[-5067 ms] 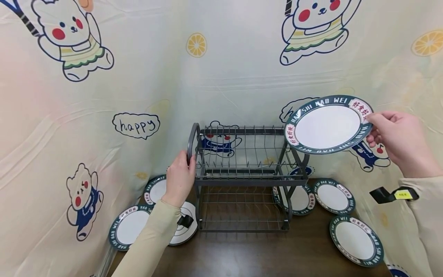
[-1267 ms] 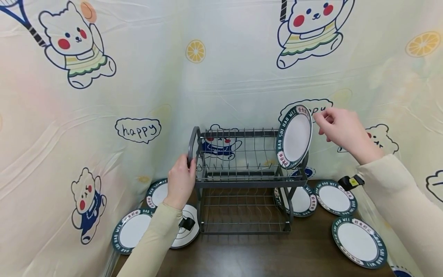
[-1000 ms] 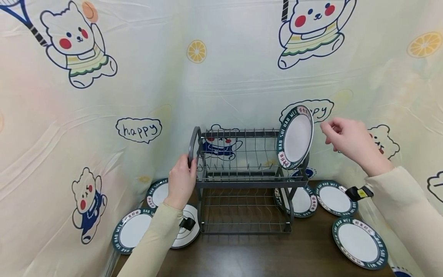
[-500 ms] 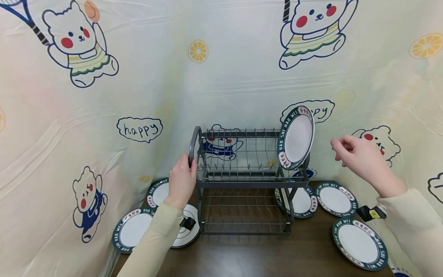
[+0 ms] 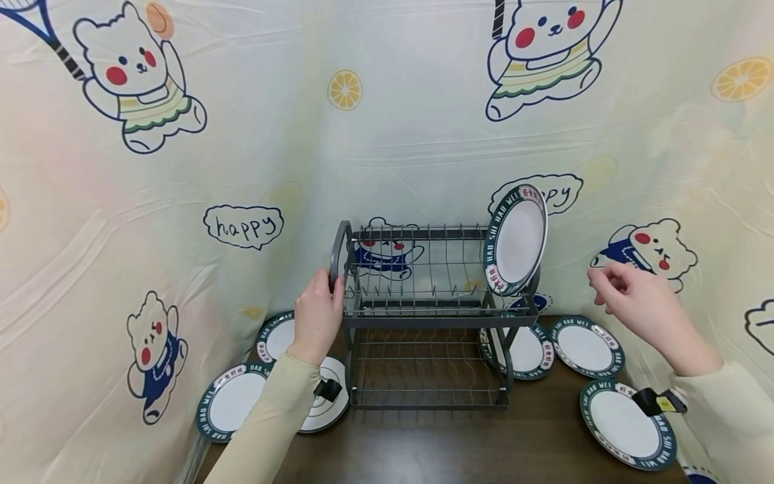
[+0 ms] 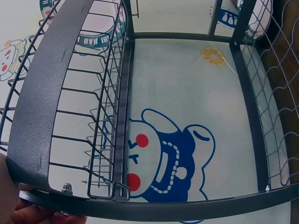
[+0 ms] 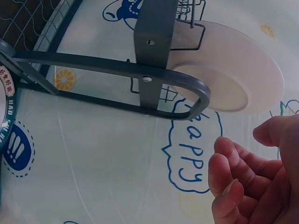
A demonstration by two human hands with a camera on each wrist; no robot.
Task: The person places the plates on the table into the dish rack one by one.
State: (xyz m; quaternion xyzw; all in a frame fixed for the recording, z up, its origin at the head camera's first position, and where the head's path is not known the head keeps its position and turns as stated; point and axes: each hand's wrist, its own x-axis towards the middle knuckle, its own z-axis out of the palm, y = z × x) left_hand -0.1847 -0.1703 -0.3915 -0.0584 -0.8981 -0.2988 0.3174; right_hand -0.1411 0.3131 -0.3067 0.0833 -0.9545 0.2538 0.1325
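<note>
A dark grey two-tier dish rack [image 5: 440,323] stands on the brown table. My left hand [image 5: 319,312] grips the upright frame at its left end; fingers show at the frame's corner in the left wrist view. One plate [image 5: 517,238], white with a green lettered rim, stands on edge at the right end of the upper tier. Its pale back [image 7: 224,65] faces the right wrist camera. Right of the rack, my right hand [image 5: 643,306] hangs in the air, fingers loosely curled and holding nothing, apart from the plate.
Matching plates lie right of the rack, one at the front right [image 5: 625,423], one behind it [image 5: 586,346], another partly behind the rack [image 5: 532,353]. On the left are more plates [image 5: 232,400], one showing its underside [image 5: 326,400]. A printed curtain [image 5: 423,148] hangs close behind.
The right hand held the plate in the air at first; the plate now stands in the upper tier, released. The right hand has since drawn away rightward and down. The left hand keeps its grip.
</note>
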